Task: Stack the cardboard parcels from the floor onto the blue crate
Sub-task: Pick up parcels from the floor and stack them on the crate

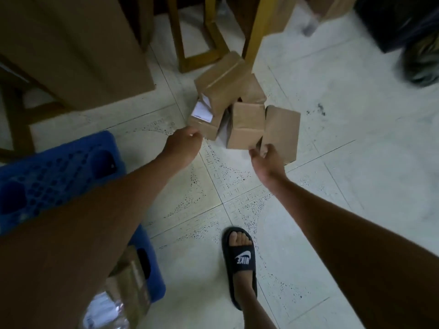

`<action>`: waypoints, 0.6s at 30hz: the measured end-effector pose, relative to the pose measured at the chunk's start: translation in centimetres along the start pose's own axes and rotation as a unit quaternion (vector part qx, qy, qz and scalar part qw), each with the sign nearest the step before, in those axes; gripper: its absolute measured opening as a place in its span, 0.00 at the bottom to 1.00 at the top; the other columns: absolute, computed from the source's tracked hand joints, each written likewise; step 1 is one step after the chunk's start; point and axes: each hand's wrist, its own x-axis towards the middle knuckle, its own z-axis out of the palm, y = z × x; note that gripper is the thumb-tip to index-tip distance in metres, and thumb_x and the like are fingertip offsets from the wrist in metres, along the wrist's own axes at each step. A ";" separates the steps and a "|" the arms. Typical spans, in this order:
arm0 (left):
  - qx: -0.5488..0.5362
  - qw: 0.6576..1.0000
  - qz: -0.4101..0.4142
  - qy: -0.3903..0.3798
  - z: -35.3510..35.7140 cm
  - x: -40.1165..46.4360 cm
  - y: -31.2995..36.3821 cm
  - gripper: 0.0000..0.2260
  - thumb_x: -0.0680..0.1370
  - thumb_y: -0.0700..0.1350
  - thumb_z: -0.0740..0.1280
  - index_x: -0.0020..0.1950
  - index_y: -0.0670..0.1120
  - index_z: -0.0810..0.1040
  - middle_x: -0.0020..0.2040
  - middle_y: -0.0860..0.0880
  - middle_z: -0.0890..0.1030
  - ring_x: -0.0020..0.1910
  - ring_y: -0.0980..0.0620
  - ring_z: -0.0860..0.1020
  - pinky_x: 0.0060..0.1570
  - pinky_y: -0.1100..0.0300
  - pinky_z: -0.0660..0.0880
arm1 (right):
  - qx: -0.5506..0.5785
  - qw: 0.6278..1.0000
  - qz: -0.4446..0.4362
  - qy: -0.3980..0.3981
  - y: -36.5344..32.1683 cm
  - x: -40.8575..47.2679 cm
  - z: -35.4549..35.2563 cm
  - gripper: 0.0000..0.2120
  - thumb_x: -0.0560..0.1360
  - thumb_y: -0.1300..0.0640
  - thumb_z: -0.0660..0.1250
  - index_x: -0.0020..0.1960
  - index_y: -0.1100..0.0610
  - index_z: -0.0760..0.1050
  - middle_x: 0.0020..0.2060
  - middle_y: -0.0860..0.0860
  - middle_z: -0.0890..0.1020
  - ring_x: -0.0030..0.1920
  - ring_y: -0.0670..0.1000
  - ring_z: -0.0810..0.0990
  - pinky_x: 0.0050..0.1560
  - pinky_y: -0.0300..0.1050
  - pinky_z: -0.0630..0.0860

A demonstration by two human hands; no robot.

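Note:
Several cardboard parcels lie in a loose pile on the tiled floor at the middle. My right hand (264, 159) grips the near edge of the rightmost parcel (281, 132), which stands tilted. Beside it stands another parcel (247, 124). My left hand (183, 143), fingers curled, reaches the near corner of a parcel with a white label (204, 119); whether it grips it is unclear. A taped parcel (221, 77) lies on top at the back. The blue crate (54, 167) sits at the left, partly hidden by my left arm.
A tall cardboard box (71, 43) stands at the upper left. Wooden stool legs (197, 39) and a yellow post (257, 29) rise behind the pile. My foot in a black slide (240, 260) is on the floor. A taped parcel (128, 288) lies at the crate's near end.

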 end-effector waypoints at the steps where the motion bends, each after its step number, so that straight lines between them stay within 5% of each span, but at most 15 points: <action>1: 0.000 1.000 -0.012 0.000 1.5 1.7 0.5 0.14 0.79 0.48 0.57 0.59 0.47 0.78 0.61 0.43 0.79 0.59 0.43 0.76 0.56 0.54 0.72 | 0.005 1.000 0.012 0.004 0.6 2.4 -0.5 0.24 0.79 0.47 0.62 0.68 0.62 0.68 0.63 0.58 0.77 0.63 0.58 0.75 0.60 0.44 0.70; 6: 0.017 0.999 -0.035 0.011 8.3 10.6 3.3 0.14 0.81 0.47 0.56 0.56 0.41 0.76 0.58 0.37 0.77 0.56 0.39 0.75 0.48 0.53 0.68 | 0.022 0.998 0.051 0.015 3.0 13.9 -1.0 0.27 0.79 0.46 0.61 0.72 0.61 0.65 0.65 0.60 0.76 0.63 0.60 0.75 0.57 0.45 0.71; 13: -0.039 0.997 -0.062 -0.021 14.6 17.6 3.9 0.21 0.78 0.55 0.60 0.65 0.43 0.73 0.58 0.40 0.78 0.50 0.43 0.76 0.38 0.56 0.71 | 0.049 0.994 0.088 -0.037 5.3 21.9 2.0 0.25 0.80 0.49 0.60 0.73 0.57 0.64 0.69 0.56 0.73 0.67 0.58 0.73 0.59 0.41 0.68; 18: -0.112 0.987 -0.116 -0.008 16.0 17.4 4.4 0.22 0.77 0.47 0.60 0.71 0.46 0.68 0.64 0.40 0.75 0.60 0.40 0.75 0.59 0.47 0.73 | 0.079 0.994 0.061 -0.045 4.5 20.8 3.5 0.18 0.78 0.49 0.61 0.65 0.55 0.73 0.60 0.56 0.80 0.62 0.60 0.76 0.64 0.50 0.72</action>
